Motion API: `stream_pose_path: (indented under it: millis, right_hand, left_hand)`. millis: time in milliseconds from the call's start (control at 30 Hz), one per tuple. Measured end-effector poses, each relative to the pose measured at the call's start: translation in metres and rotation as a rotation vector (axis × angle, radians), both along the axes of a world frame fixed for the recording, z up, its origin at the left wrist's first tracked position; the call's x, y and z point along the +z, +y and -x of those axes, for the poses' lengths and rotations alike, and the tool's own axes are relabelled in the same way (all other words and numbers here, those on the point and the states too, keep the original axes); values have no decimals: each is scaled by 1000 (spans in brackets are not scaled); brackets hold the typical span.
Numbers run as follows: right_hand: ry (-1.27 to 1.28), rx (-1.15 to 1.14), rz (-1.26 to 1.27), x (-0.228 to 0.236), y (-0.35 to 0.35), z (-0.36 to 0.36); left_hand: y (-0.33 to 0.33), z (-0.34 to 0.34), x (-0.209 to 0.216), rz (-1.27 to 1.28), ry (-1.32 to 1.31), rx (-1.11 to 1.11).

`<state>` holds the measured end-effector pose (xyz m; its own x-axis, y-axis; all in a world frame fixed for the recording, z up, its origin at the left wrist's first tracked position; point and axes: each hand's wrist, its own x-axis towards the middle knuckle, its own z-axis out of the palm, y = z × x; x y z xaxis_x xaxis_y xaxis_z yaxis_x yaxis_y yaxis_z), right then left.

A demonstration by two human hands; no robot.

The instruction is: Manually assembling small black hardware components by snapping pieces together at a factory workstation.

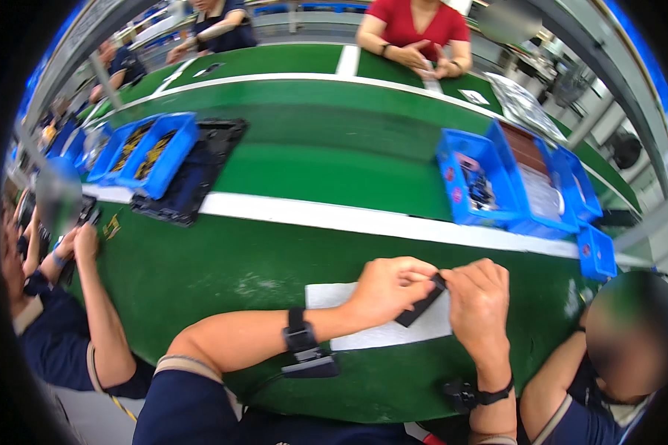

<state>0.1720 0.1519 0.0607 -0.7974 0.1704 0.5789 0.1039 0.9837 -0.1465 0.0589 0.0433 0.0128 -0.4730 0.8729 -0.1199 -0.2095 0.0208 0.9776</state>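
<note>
Green-topped workbench (200, 259) crossed by a pale strip (312, 211), rumpled white sheet (360, 341) lying near its front edge, blue plastic bins (482, 217) grouped at right, black tray (204, 167) at left, tiny yellowish parts (112, 226) scattered nearby.

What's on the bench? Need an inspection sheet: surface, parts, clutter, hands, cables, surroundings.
Surface: green table, white strip, pale smudges.
Job's things: black part above white sheet; contact unclear.
Clutter: left blue bins, black tray beside them, loose yellowish pieces, right blue bins.
Hands: left hand grips black part; right hand at its far end, grip unclear.
Cables: dark cord, likely, near left wrist device.
Surroundings: person at left, person at right, person in red across.
</note>
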Motion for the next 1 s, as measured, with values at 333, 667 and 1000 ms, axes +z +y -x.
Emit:
stream_pose_path:
  millis: [333,667,1000]
  right_hand:
    - [49,1,-24,-6,4,-3]
    - [28,5,25,-5,4,-4]
    - [171,-23,355,1,2,-2]
  left_hand:
    - [1,-2,5,2,-42,14]
    - [0,-1,2,-5,-38,24]
    - [1,3,1,-52,-26,72]
